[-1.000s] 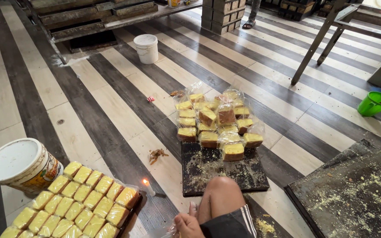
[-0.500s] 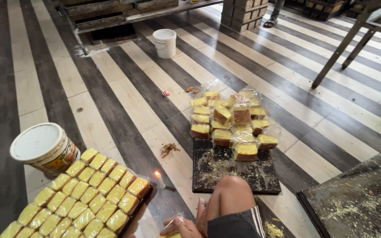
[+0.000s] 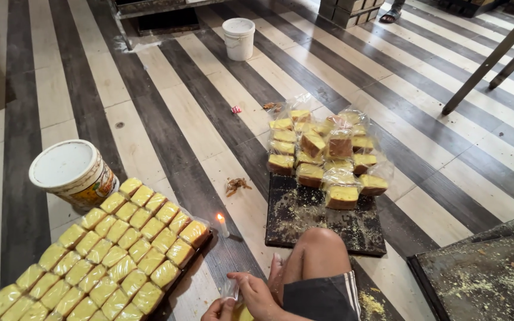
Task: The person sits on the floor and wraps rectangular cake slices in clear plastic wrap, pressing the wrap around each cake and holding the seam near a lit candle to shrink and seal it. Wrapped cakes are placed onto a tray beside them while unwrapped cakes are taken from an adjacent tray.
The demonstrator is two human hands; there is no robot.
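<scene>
Clear bag (image 3: 231,290) pinched between right hand (image 3: 256,293) fingers, left hand (image 3: 216,310) beneath

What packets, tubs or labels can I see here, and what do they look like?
Bagged cake pieces: heap of clear bags with yellow-brown blocks, on the floor and a dark tray.
Wrapped cake rows: neat yellow blocks, lower left.
Tub: round, white-lidded, printed yellow wall, left.
White bucket: plain, top centre.
Clear bag: between left hand and right hand.
</scene>
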